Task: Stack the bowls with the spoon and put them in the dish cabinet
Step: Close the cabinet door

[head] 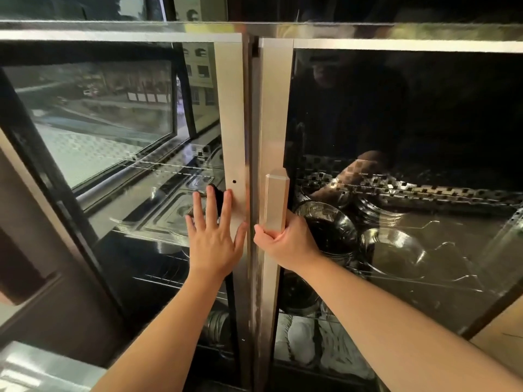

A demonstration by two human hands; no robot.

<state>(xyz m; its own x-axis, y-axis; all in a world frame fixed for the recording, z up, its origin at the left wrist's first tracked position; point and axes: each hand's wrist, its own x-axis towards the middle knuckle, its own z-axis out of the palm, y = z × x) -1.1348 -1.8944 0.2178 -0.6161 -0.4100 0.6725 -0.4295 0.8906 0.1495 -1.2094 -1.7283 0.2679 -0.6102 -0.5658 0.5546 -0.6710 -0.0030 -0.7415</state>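
A steel dish cabinet with two glass doors fills the head view. My left hand [215, 236] lies flat with fingers spread on the left door's metal frame [233, 123]. My right hand [285, 240] is closed around the lower end of the metal handle [276, 199] on the right door [276, 108]. Both doors look closed or nearly so. Through the right glass I see metal bowls [325, 224] and a glass bowl [396, 253] on a wire shelf. No spoon is visible.
Metal trays [169, 213] sit behind the left glass on a wire rack. White dishes [300, 335] stand on the lower shelf. The glass reflects a window and a street. A shiny counter corner [34, 369] shows at the bottom left.
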